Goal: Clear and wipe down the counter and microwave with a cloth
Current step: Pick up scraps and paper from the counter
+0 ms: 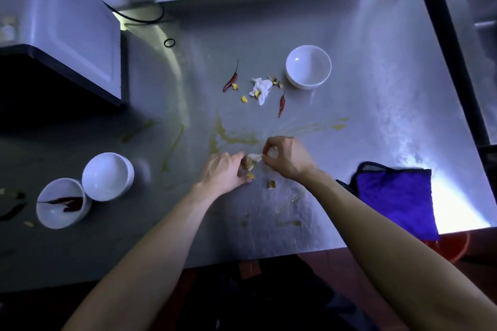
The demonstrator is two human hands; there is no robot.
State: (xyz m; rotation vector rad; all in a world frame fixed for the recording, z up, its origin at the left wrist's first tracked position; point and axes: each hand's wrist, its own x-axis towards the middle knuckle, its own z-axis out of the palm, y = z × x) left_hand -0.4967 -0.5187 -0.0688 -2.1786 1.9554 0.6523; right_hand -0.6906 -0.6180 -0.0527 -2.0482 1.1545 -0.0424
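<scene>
Counter (pixel 363 121) steel fills the view, streaked with yellowish smears at its middle; the microwave (pixel 61 35) sits at far left, cut off, no lettering legible. A blue cloth (pixel 395 193) lies at the near right edge. Both hands — left hand (pixel 226 172), right hand (pixel 285 158) — pinch pale scraps (pixel 254 158) between them, blurred.

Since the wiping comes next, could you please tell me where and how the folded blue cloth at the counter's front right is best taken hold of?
Probably best gripped at the near edge of the folded blue cloth, which hangs over the front lip of the grey metal counter. Come from the front with the right hand: that overhanging edge is free, so fingers can likely pinch above and below it, whereas the rest lies flat.
</scene>
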